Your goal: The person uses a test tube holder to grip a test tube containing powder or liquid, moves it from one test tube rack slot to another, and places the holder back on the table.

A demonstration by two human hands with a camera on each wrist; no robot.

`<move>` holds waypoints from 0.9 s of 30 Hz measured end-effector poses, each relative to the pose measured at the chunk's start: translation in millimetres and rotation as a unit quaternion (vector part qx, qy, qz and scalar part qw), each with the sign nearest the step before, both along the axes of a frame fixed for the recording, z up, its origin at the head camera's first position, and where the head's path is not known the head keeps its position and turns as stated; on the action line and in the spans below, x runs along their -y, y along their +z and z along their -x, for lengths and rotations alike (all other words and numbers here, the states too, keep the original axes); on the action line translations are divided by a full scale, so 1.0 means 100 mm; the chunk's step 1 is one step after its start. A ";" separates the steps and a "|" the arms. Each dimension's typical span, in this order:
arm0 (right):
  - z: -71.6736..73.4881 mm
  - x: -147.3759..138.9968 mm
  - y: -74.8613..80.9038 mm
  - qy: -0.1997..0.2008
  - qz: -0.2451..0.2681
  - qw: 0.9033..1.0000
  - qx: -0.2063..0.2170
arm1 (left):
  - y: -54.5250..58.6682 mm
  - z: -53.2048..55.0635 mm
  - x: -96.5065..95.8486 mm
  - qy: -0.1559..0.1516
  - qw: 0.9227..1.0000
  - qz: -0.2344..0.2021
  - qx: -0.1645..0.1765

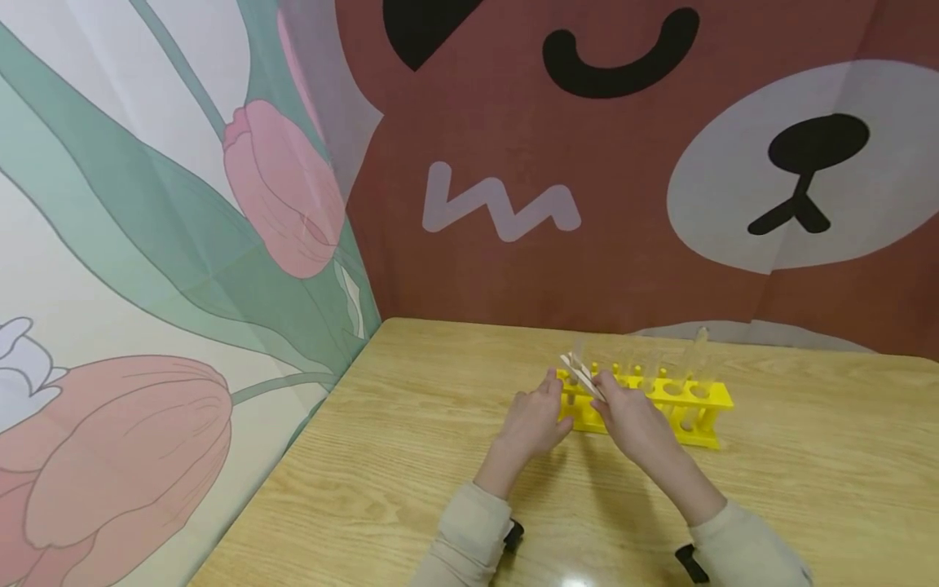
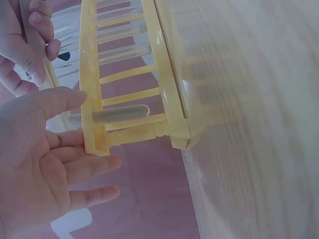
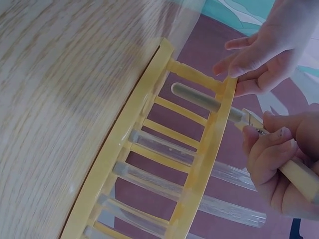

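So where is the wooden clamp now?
In the head view, the wooden clamp is in the right grip, at the left end of the yellow rack, beside the left grip.

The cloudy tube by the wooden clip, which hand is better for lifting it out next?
Probably the right hand: it holds the wooden clip, whose tip is at the upper part of the cloudy tube. The left hand touches the end of the yellow rack, so it seems better placed to steady that.

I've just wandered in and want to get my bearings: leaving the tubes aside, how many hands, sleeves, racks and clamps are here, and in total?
Hands: 2 (left hand, right hand)
Sleeves: 2
Rack: 1
Clamp: 1
Total: 6
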State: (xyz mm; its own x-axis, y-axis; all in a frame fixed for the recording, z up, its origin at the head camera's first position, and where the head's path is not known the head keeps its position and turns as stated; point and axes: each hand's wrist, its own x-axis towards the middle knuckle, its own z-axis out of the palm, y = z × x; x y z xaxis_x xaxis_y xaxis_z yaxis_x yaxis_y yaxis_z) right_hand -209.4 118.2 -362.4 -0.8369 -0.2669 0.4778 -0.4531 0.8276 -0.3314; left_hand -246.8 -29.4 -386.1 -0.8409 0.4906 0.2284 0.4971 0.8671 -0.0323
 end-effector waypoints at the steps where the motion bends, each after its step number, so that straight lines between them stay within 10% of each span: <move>1: 0.00 0.00 0.01 0.000 0.001 1.000 0.001 | 0.00 0.00 0.00 0.000 1.000 -0.001 0.000; 27: -0.01 -0.02 0.02 0.003 0.021 1.000 -0.017 | 0.03 -0.02 0.01 -0.007 1.000 -0.018 -0.001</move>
